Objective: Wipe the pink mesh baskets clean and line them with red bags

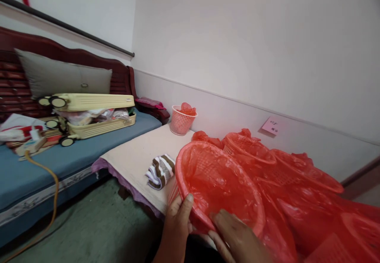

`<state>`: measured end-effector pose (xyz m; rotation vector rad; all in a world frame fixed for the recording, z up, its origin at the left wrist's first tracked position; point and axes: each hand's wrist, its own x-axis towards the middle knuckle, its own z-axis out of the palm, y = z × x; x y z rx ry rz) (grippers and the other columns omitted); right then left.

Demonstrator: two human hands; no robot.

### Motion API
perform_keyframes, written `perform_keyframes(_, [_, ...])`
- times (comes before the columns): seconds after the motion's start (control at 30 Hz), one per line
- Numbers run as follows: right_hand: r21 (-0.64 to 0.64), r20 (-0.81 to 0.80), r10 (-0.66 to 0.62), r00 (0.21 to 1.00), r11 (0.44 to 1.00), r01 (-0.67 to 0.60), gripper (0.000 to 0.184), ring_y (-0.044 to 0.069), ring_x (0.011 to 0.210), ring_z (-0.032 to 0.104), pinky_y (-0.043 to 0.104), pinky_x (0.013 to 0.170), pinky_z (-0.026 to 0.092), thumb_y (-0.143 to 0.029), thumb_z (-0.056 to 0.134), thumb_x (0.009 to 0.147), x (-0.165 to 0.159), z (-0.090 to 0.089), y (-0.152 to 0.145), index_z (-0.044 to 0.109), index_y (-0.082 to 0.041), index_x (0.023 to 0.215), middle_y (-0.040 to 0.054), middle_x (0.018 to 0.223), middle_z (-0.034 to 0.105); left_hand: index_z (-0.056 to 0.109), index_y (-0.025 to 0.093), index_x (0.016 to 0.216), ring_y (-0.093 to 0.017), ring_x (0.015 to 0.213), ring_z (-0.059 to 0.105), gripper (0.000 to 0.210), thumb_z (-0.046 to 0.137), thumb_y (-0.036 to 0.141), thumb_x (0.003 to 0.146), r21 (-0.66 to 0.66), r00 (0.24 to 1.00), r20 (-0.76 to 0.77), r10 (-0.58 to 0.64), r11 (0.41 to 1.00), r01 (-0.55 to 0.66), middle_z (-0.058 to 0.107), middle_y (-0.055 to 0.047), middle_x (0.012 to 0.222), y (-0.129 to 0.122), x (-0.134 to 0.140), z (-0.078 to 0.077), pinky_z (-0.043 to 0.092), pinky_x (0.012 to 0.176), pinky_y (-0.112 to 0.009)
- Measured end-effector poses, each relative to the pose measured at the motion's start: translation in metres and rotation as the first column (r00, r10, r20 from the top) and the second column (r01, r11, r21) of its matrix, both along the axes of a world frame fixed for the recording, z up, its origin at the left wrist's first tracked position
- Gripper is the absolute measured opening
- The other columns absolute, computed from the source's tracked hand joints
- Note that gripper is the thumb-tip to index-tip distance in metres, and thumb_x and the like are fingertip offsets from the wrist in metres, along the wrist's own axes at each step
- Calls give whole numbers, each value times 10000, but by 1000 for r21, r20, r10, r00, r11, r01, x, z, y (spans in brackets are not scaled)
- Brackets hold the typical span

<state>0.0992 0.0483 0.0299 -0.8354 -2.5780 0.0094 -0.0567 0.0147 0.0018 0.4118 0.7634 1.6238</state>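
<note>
A plastic mesh basket [173, 191] lined with a thin red plastic bag [218, 176] is tilted toward me, its mouth facing up. The bag is folded over the rim. My left hand [179, 215] grips the near left rim, thumb on top and fingers around the outside. At the near edge, my right hand [236, 233] closes over the rim and the bag there, its fingers partly hidden. Left of the basket lies a folded striped cloth [161, 171] in brown, white and grey.
Several more baskets with red bags [308, 170] crowd the right side. A white mesh basket [182, 123] holding red plastic stands by the wall. On the blue seat at left are an open yellow suitcase [101, 126], a power strip [31, 144] and a trailing orange cord [56, 192].
</note>
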Motion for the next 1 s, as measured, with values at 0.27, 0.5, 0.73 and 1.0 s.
perform_keyframes(0.27, [-112,14,6,1000,994,-4,109,189,718,658,287,639,525,-260,502,909,-5,-4,2,595,-286,960,19,839,668,630,151,1040,-199,715,691,368,615,462,843,1,1000,8,-17,1000,17,731,-67,807,7,-38,5,510,645,-286])
perform_keyframes(0.5, [-96,21,15,1000,995,-13,102,214,662,652,305,582,512,-290,529,868,-4,-26,6,611,-305,927,14,770,648,631,146,876,-146,670,674,187,641,329,834,-30,993,94,66,998,-63,717,-41,738,43,-72,1,503,637,-234])
perform_keyframes(0.73, [-95,15,17,1000,995,-15,122,205,635,638,293,547,498,-301,481,877,-2,-34,5,595,-299,922,16,744,636,635,151,748,-184,804,686,139,750,224,719,46,992,106,63,997,-68,724,-46,771,54,-74,3,506,753,-259])
perform_keyframes(1.0, [-116,17,16,1000,993,-14,142,203,676,651,283,576,513,-265,526,845,1,-31,5,584,-310,966,7,790,661,638,151,793,-144,691,680,136,717,258,761,9,996,67,67,998,-68,721,-41,739,53,-74,0,500,655,-221])
